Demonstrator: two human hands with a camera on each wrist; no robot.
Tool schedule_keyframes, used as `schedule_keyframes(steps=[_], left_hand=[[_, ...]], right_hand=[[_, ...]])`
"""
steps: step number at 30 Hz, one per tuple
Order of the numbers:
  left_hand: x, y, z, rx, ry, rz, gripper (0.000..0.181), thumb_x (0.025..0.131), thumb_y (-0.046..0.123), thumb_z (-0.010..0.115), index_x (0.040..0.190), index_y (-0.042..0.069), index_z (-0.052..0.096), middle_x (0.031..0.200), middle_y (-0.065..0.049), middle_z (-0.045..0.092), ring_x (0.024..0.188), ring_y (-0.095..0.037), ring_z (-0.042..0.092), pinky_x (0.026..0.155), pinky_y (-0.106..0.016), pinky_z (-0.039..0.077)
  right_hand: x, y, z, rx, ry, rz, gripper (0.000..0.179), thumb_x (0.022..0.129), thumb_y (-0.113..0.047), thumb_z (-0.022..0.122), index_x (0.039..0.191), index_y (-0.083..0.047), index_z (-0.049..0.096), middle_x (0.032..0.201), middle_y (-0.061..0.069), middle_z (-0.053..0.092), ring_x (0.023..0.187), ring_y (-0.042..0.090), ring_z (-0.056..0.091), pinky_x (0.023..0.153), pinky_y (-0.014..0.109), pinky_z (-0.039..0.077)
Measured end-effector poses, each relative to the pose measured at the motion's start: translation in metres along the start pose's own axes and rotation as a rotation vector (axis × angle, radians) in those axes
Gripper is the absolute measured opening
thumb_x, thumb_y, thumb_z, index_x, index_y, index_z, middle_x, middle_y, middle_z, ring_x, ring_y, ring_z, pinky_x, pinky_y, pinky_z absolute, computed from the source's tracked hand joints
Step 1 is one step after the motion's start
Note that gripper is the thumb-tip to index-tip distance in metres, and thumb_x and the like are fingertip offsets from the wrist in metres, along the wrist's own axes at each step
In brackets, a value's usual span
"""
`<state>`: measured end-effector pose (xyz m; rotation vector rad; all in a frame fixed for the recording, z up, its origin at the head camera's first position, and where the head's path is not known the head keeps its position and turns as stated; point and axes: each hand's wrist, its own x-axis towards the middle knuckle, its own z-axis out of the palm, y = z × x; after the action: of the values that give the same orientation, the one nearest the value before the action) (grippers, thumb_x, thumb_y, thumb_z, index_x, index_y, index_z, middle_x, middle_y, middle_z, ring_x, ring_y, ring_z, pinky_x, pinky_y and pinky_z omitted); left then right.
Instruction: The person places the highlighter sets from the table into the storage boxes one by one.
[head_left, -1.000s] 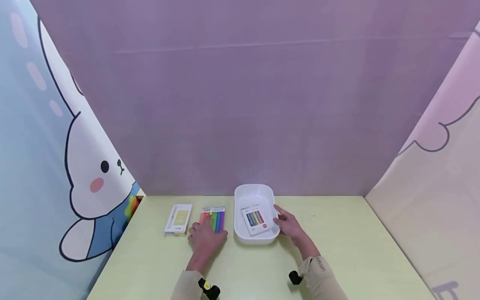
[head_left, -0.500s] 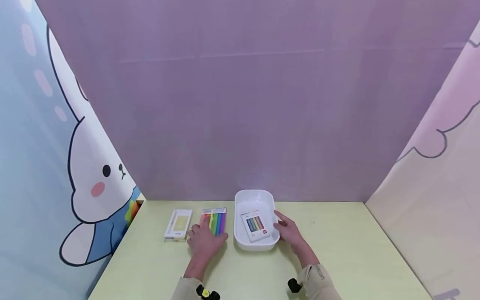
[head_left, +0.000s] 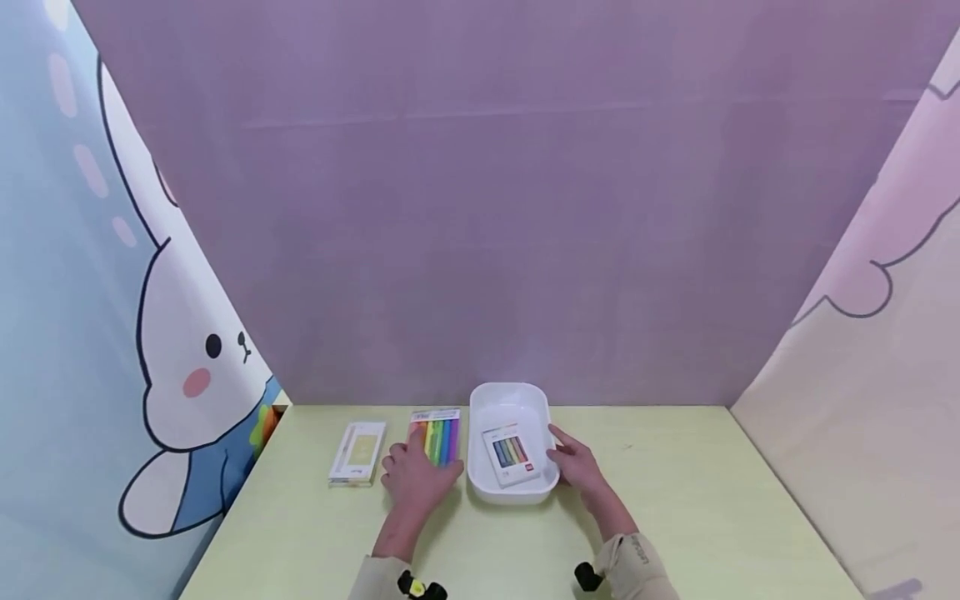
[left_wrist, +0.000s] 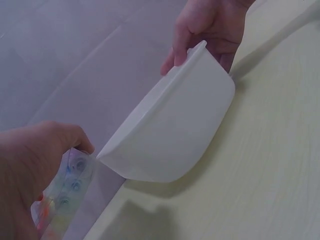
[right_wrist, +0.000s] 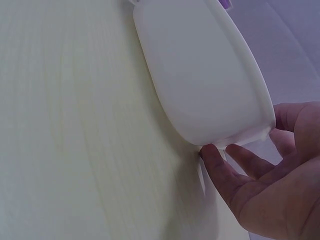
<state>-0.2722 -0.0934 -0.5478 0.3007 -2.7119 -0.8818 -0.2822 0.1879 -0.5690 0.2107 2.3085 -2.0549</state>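
In the head view my left hand (head_left: 418, 485) grips a flat clear pack of rainbow-coloured pens (head_left: 442, 442), thumb and fingers at its sides. The left wrist view shows round pen ends through the clear wrapping (left_wrist: 75, 185), close beside the white plastic bin (left_wrist: 165, 120). My right hand (head_left: 579, 463) holds the bin's right side, thumb at the rim and fingertips (right_wrist: 212, 152) against the wall below. Inside the bin lies a small white box (head_left: 512, 457) printed with coloured sticks.
Left of the pens a white box with a yellow panel (head_left: 358, 454) lies on the pale yellow table (head_left: 690, 500). A purple backdrop (head_left: 480, 208) rises behind the table's far edge, and printed cloth panels (head_left: 202, 433) flank both sides.
The pack of pens has moved slightly right and up in the head view, with my left hand, towards the bin. My right hand keeps its hold on the bin. The head view has tilted slightly.
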Motion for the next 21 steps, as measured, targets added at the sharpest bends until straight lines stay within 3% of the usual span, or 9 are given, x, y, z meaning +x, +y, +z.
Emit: schedule_keyframes(steps=[11, 21], left_hand=[[0.0, 0.02, -0.003, 0.021, 0.001, 0.028, 0.096, 0.058, 0.058, 0.078, 0.137, 0.014, 0.047, 0.111, -0.025, 0.048, 0.099, -0.043, 0.043, 0.074, -0.059, 0.039], [0.002, 0.039, 0.003, 0.03, -0.049, 0.039, 0.096, 0.06, 0.058, 0.076, 0.141, 0.018, 0.044, 0.113, -0.021, 0.047, 0.101, -0.039, 0.041, 0.079, -0.056, 0.038]], right_hand=[[-0.002, -0.001, 0.001, 0.0, 0.001, 0.02, 0.051, 0.097, -0.01, 0.056, 0.146, -0.014, 0.044, 0.138, 0.033, 0.044, 0.109, 0.04, 0.059, 0.079, 0.042, 0.054], [-0.003, -0.004, 0.002, -0.02, 0.004, 0.019, 0.051, 0.097, -0.01, 0.056, 0.146, -0.015, 0.046, 0.135, 0.032, 0.047, 0.107, 0.039, 0.061, 0.078, 0.041, 0.055]])
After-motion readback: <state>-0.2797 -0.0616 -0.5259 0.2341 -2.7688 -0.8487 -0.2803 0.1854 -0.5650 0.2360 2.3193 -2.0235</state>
